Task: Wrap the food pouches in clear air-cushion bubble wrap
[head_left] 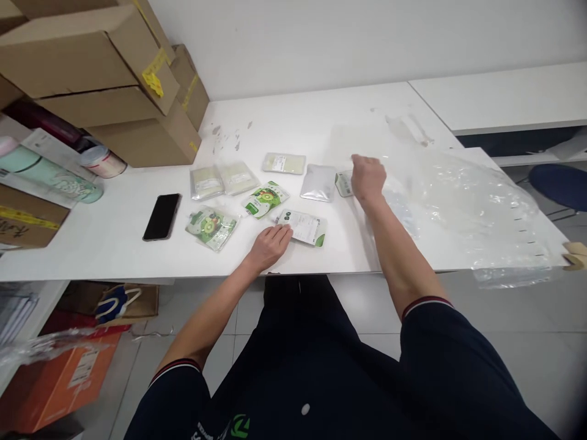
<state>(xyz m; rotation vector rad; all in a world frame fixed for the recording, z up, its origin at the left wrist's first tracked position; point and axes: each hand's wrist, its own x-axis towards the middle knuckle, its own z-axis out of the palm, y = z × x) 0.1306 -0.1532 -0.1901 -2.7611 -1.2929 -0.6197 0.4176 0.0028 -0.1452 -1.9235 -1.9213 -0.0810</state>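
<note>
My left hand point(270, 246) lies on the table at the near left edge of a white-and-green pouch point(303, 227), its fingers flat and fingertips touching the pouch. My right hand point(369, 177) is closed above the table, beside a smaller green-and-white packet point(343, 183) partly hidden by it. What its fingers hold cannot be made out; clear plastic shows below the wrist. A plain silver pouch point(318, 183) lies between the hands, farther back. Left of it are a green fruit-printed pouch point(266, 200) and another fruit-printed pouch point(211, 227) in clear wrap.
Pale labelled packets point(284, 163) and wrapped ones point(206, 183) lie toward the back. A phone point(162, 217) rests at left, near stacked cardboard boxes point(82, 55), a can point(103, 161) and a green bottle point(50, 173). Large clear plastic bags point(481, 214) spread over the right edge.
</note>
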